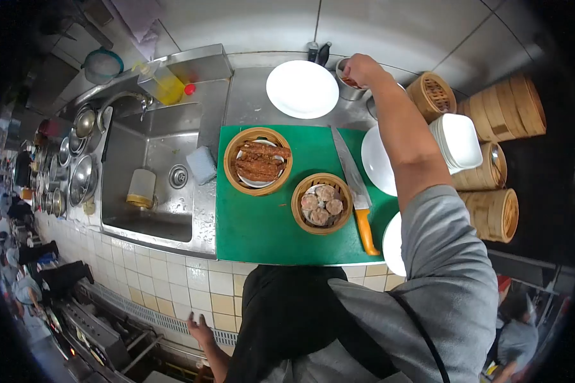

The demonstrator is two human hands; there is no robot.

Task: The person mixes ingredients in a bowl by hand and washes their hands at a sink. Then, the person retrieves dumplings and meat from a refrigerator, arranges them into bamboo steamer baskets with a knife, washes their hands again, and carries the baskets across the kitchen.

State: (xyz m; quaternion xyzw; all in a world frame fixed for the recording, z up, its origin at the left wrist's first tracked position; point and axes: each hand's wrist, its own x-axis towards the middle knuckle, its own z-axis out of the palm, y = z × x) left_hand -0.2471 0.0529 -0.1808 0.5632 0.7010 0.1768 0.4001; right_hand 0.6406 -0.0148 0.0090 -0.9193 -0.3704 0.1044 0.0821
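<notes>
My right hand (362,70) reaches over a metal canister (350,89) by the wall, fingers bent down at its mouth. Something reddish shows under them; what they pinch is hidden. Low at my side hangs my left hand (201,329), empty, with its fingers apart. On the green cutting board (255,223) sits a bamboo steamer (232,173) holding a white dish of brown fried rolls (260,161). Nearer to me, a smaller bamboo steamer (298,214) holds several shumai dumplings (319,217). A knife (354,172) with an orange handle lies right of them.
A white oval plate (302,89) lies behind the board. At right are white plates (378,159), stacked square dishes (463,140) and several bamboo steamers (505,108). The sink (166,217) at left holds a plastic container (142,187); a sponge (202,165) rests on its edge.
</notes>
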